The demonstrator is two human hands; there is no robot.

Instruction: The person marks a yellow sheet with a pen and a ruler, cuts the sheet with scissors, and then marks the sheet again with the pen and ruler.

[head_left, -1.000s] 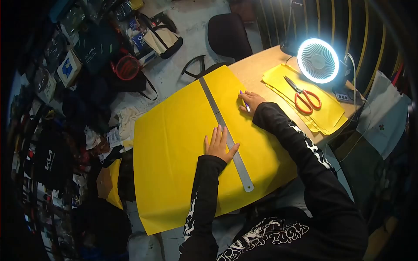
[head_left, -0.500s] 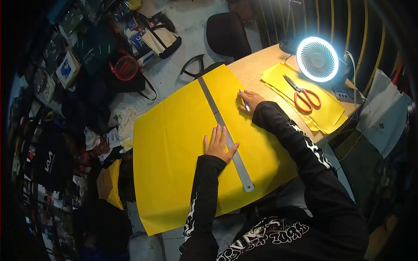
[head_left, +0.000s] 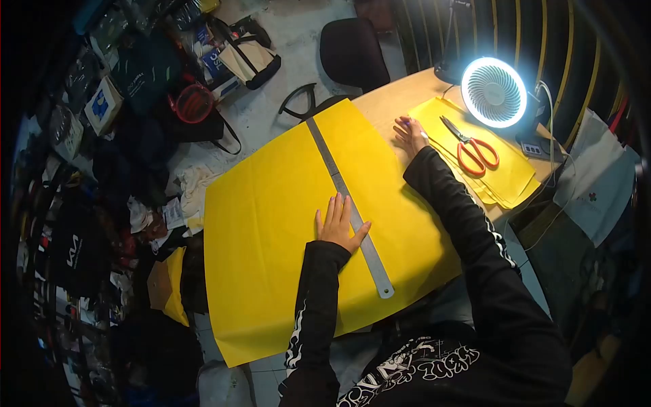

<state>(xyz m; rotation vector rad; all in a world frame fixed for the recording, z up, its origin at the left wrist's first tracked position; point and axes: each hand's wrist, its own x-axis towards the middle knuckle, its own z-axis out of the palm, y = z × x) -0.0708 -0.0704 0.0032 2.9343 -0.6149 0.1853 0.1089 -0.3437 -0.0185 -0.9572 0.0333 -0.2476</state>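
A large yellow sheet (head_left: 261,237) lies over the table, its near and left parts reaching past the edge. Across it runs a long steel ruler (head_left: 327,157), slanting from the far edge toward me. My left hand (head_left: 336,224) lies flat with fingers spread, pressing on the ruler and the sheet beside it. My right hand (head_left: 411,138) is just beyond the sheet's right edge, above the table, beside a stack of yellow pieces. It holds a purple and white pen (head_left: 424,134), mostly hidden by the fingers.
Scissors with red handles (head_left: 477,156) rest on the stacked yellow pieces (head_left: 512,183). A lit round fan lamp (head_left: 494,93) stands at the table's (head_left: 386,102) far right. A dark chair (head_left: 352,54) is behind the table. Bags and clutter, including a red basket (head_left: 194,104), fill the left side.
My right hand has moved right and away from me, off the yellow sheet toward the stacked pieces, with the pen still in it. The left hand stays on the ruler.
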